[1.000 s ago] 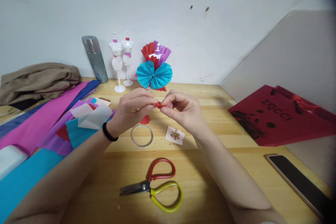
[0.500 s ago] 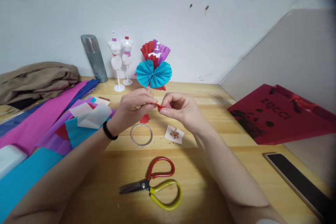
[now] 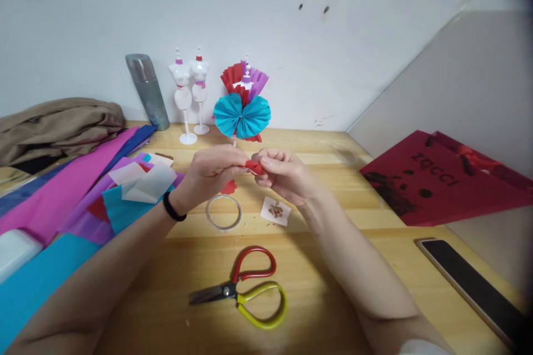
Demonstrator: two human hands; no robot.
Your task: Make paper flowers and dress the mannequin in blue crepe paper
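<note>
A small folded piece of red paper (image 3: pixel 254 167) is pinched between both hands above the table. My left hand (image 3: pixel 216 168) grips its left end, fingers together. On its right end my right hand (image 3: pixel 283 173) closes with thumb and fingers. Beneath them lie a red paper scrap (image 3: pixel 229 187), a thin tape ring (image 3: pixel 224 212) and a white square with a small brown figure (image 3: pixel 275 211). Nearer to me are scissors (image 3: pixel 227 290) with one red and one yellow handle. Behind the hands stands a mannequin dressed in a blue pleated paper fan (image 3: pixel 242 116).
Two white mannequins (image 3: pixel 182 94) and a tilted flask (image 3: pixel 147 91) stand by the wall. Coloured paper sheets (image 3: pixel 79 177) and a brown cloth (image 3: pixel 62 125) cover the left side. A red bag (image 3: pixel 441 183) and a phone (image 3: pixel 470 288) are at the right.
My right hand has turned, with its thumb now higher on the red paper. More of the folded red piece shows between the hands. The camera view has shifted slightly.
</note>
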